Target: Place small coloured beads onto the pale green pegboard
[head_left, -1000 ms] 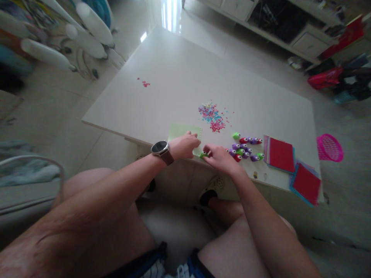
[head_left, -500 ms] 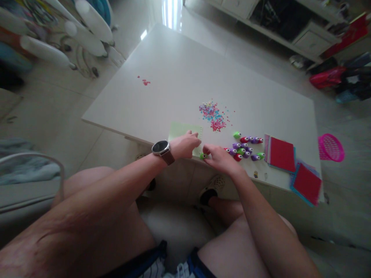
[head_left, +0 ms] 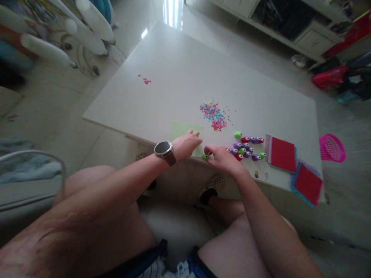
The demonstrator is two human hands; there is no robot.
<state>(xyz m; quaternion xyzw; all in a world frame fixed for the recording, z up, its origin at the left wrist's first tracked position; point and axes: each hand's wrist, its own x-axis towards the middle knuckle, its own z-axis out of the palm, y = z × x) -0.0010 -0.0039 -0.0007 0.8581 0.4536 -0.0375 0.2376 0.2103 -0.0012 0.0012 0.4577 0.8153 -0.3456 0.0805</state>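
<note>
A pale green sheet of paper [head_left: 185, 127] lies near the table's front edge, with small notches along its right side. My left hand [head_left: 188, 145], with a watch at the wrist, rests on the sheet with its fingers stretched out. At the sheet's lower right corner sits a small green craft punch [head_left: 205, 156]. My right hand [head_left: 218, 155] closes its thumb and fingers around that punch, which partly hides it. Several red, purple and green punches [head_left: 242, 150] stand in a group just right of my right hand.
Colourful paper bits [head_left: 213, 115] lie in a heap mid-table, and a few red bits [head_left: 147, 81] farther left. Stacks of coloured paper [head_left: 282, 154] sit at the right, the red-topped one [head_left: 307, 183] by the front edge. A pink basket [head_left: 332, 148] stands beyond the table.
The whole view has shifted very slightly. My hands, the green sheet and the green punch keep nearly the same places; the right fingers have moved a little.
</note>
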